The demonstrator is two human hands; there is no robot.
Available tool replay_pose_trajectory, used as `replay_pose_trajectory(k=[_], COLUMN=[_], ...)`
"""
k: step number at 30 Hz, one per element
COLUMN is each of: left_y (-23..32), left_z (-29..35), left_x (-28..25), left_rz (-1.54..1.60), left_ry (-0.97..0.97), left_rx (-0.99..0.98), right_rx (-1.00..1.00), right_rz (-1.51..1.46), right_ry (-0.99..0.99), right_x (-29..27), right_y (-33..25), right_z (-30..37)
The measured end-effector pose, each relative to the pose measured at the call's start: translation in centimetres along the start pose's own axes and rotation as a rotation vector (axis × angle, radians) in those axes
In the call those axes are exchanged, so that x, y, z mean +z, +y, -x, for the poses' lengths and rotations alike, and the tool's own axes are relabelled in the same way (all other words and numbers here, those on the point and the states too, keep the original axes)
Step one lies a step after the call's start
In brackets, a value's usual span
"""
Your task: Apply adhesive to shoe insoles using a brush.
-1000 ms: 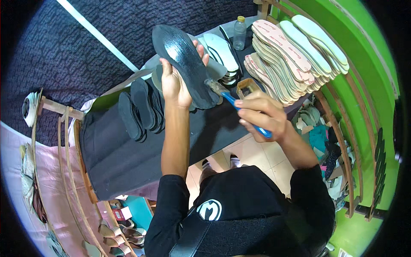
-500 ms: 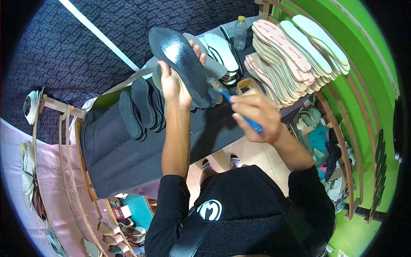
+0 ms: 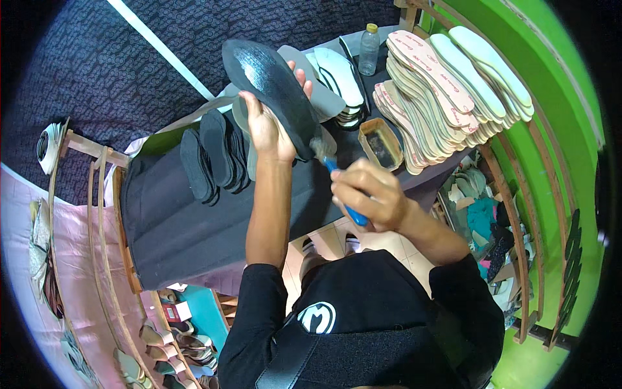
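My left hand (image 3: 269, 129) grips a black shoe sole (image 3: 275, 84) from beneath, holding it tilted above the table. Its thumb lies along the near edge, and fingertips show past the far edge. The sole's surface shines wet toward its far end. In my right hand (image 3: 372, 194) is a blue-handled brush (image 3: 346, 198), its bristles touching the near end of the sole. A small tan tub (image 3: 381, 144) with dark residue inside stands to the right of the brush. Grey sole-shaped pieces (image 3: 324, 100) lie on the table partly hidden behind the held sole.
Tall stacks of pink and white insoles (image 3: 427, 78) stand at the right, beside a clear bottle with a yellow cap (image 3: 369, 50). Black insoles (image 3: 220, 149) lie in piles on the dark tablecloth (image 3: 175, 227). White-topped pieces (image 3: 340, 78) are stacked at the back. Wooden rails (image 3: 512, 214) flank the table.
My right hand and the brush have moved down and to the left, with the bristles now at the sole's near edge. The tub behind the hand has come into fuller view.
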State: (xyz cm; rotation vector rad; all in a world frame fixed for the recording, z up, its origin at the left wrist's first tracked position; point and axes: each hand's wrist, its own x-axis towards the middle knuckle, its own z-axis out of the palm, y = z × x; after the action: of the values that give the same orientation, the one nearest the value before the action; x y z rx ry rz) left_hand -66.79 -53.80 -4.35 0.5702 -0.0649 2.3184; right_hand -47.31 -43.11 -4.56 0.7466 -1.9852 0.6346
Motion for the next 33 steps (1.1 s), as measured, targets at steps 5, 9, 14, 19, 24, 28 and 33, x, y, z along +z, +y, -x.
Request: replay_pose_trajectory(k=[5,9,14,19,24,28,33], left_y=[0.8,-0.2,-0.4,0.7,0.6,1.1,1.0], left_z=[1.0,1.5,2.3,2.8,2.7,2.7,2.6], left_x=[0.0,1.6,1.8,2.3,2.9,1.7,2.3], left_rz=[-0.099,-0.064,-0.043,-0.095,-0.067,-0.026,-0.125], left_ry=[0.039,0.06,-0.04,0.024,0.023,-0.086,0.048], left_rx=[0.039,0.003,0.023,0.062,0.067,0.066,0.069], right_rx=[0.204,0.62,0.841,0.819,0.824,0.71,0.248], right_rz=[-0.469,-0.774,-0.922,-0.944,-1.039,-0.802,-0.379], right_ry=[0.214,0.396,0.514,0.585,0.472,0.465,0.307], right_x=[-1.5,-2.1,-1.0,-2.0,-1.0,-1.8,-2.5], right_y=[-0.9,0.5,2.9,4.0,3.9,4.1,4.0], right_z=[0.2,-1.2,-0.2,-0.3,-0.2,-0.4,-1.6])
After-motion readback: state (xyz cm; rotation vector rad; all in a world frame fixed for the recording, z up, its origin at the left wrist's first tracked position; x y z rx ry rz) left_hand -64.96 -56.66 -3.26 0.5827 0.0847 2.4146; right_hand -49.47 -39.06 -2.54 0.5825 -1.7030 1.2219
